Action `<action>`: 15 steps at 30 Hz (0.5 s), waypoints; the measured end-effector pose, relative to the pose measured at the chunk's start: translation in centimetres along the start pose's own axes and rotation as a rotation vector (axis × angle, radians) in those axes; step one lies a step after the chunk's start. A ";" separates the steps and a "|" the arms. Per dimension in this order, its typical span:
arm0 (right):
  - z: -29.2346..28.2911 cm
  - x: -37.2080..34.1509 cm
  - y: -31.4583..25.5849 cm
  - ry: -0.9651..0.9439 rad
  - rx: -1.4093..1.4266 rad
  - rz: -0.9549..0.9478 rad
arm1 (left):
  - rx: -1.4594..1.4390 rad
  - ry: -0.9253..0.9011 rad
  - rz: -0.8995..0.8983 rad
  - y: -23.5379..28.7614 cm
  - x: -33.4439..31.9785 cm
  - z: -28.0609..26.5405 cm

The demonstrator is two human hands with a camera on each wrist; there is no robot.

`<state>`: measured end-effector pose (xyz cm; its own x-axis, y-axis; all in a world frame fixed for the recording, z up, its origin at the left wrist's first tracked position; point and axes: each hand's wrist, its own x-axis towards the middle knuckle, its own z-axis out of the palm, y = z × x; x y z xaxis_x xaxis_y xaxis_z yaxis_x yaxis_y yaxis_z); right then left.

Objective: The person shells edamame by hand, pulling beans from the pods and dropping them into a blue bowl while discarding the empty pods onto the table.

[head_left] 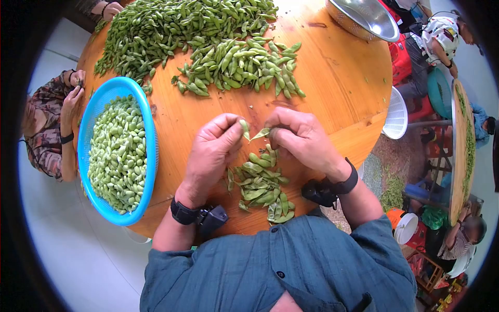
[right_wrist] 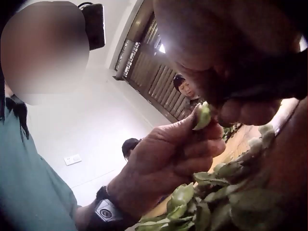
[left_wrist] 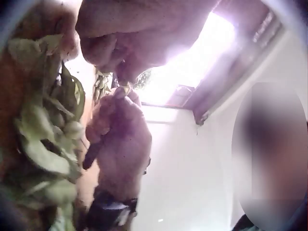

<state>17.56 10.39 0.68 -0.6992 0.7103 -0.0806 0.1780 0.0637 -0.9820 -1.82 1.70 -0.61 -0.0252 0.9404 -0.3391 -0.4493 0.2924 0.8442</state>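
Over the near part of the table, my left hand [head_left: 212,150] pinches one end of an edamame pod [head_left: 245,130] between thumb and forefinger. My right hand [head_left: 305,139] pinches the pod's other end, so the green strip sags in a V between both hands. In the right wrist view the pod [right_wrist: 204,117] shows pale green at the left fingertips. Beneath the hands lies a small heap of flattened, partly split pods [head_left: 259,182]. A blue plastic basket [head_left: 153,151] full of shelled green beans [head_left: 118,156] stands left of my left hand.
A loose pile of whole pods [head_left: 239,65] lies ahead, with a larger mound [head_left: 171,26] behind it. At the far right edge sits a metal colander [head_left: 364,18]. Another person's hands [head_left: 75,88] are at the left edge. A white basket [head_left: 396,113] stands beyond the table's right edge.
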 end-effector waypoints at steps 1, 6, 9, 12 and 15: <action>-0.2 0.0 0.1 -0.002 -0.001 -0.003 | -0.140 -0.018 0.022 -0.1 0.2 -0.4; -0.8 -0.3 -0.3 -0.201 -0.378 -0.051 | -0.162 -0.034 0.015 0.2 0.1 -0.9; 0.4 -0.4 -0.9 0.076 -0.316 -0.196 | -0.116 -0.072 -0.075 0.2 -0.1 -0.9; 1.0 -0.2 -1.2 0.104 -0.080 -0.240 | -0.153 -0.155 -0.138 0.4 -0.2 0.0; 1.1 0.0 -0.9 0.092 -0.101 -0.305 | -0.189 -0.181 -0.221 0.3 -0.2 0.4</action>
<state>16.66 9.51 1.38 -0.6661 0.7080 0.2346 0.0416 0.3492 -0.9361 -1.57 1.65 -0.16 0.2428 0.8785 -0.4114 -0.5845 0.4710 0.6607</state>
